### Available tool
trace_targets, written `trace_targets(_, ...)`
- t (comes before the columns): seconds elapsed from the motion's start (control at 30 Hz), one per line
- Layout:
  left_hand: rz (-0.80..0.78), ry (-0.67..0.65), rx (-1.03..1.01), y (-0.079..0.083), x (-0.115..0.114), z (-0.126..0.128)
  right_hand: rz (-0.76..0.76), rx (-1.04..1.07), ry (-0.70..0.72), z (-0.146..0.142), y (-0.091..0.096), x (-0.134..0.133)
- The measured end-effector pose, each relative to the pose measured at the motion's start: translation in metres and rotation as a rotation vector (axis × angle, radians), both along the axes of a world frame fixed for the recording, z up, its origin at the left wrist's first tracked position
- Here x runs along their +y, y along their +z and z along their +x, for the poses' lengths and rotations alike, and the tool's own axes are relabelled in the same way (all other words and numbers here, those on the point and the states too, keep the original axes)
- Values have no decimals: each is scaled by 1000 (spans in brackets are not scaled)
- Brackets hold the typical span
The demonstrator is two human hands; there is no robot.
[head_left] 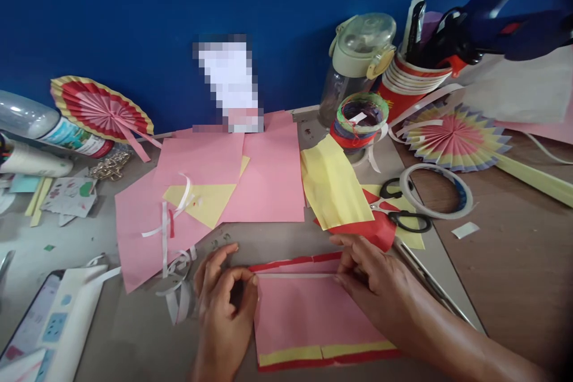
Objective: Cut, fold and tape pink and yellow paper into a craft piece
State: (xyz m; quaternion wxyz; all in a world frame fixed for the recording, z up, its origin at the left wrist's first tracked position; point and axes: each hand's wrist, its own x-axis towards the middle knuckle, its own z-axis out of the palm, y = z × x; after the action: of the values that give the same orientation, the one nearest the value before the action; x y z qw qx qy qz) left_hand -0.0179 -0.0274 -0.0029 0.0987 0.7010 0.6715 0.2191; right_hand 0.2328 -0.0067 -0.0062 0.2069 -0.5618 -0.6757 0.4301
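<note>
A pink sheet of paper (pixel 304 316) with red and yellow strips along its edges lies flat before me. A thin white tape strip (pixel 295 276) runs straight across it near the far edge. At the strip's left end, my left hand (pixel 226 304) pinches with thumb and forefinger, the other fingers curled loosely. Over the right end, the thumb and fingers of my right hand (pixel 373 277) are closed on the strip; the hand and forearm cover part of the sheet's right side.
Behind lie pink sheets (pixel 273 179), yellow paper (pixel 335 182) and curled white strips (pixel 179 274). To the right are scissors (pixel 407 221), a tape roll (pixel 465 194), a metal-coloured knife or pen (pixel 434 280) and a paper fan (pixel 454 137). A phone (pixel 31 316) lies left.
</note>
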Motion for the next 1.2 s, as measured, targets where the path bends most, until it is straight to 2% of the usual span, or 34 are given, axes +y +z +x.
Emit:
trace_targets(0.17,25,-24,10,-2,2,-1,-19,19,0,0,3,2)
trace_targets(0.27,31,-19,16,-3,2,0,49,-20,-12,-3,3,3)
trace_targets(0.4,44,-10,17,-4,4,1,154,-83,38,-8,1,4)
trace_targets(0.83,61,22,28,-6,3,4,253,-194,-13,-15,-5,3)
trace_targets(1.2,45,51,17,-8,2,2,294,-196,-36,-15,-9,2)
